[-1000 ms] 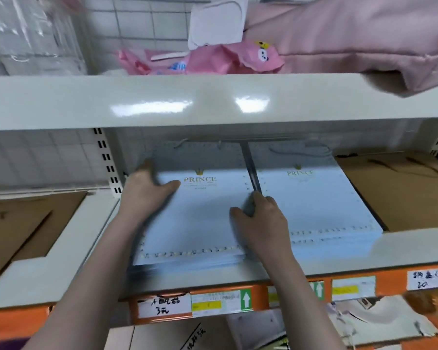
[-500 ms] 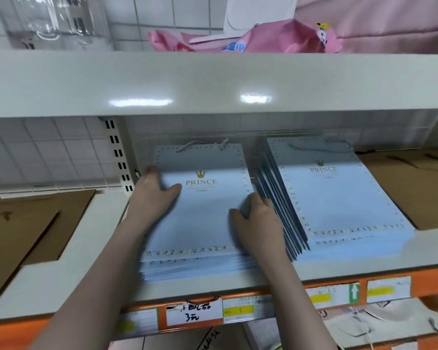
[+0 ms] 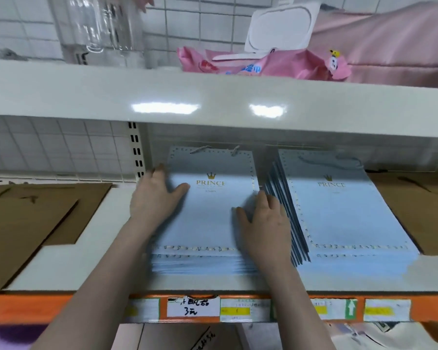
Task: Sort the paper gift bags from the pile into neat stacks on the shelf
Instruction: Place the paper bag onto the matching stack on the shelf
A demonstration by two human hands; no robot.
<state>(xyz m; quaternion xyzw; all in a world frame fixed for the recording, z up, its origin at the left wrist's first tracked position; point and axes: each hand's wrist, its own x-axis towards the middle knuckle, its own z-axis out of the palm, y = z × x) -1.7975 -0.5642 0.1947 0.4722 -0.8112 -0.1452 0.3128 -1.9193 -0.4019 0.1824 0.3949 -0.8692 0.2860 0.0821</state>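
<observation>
**Two Blue Stacks, Two Flat Hands**

Counted at frame centre: two stacks of flat pale-blue paper gift bags on the white shelf (image 3: 61, 269), each top bag printed with a gold crown and "PRINCE", edged with a dotted border, cord handles at the far end. Left stack (image 3: 208, 223) squared; right stack (image 3: 344, 218) fanned along its left edge. Left hand (image 3: 154, 203) laid flat on the left stack's left edge, fingers straight, thumb spread. Right hand (image 3: 266, 221) pressed flat on that stack's right edge, fingers loosely extended, gripping nothing. Brown paper bags (image 3: 31, 223) lying flat at left and right. Five price labels (image 3: 192, 308) along the orange rail.
</observation>
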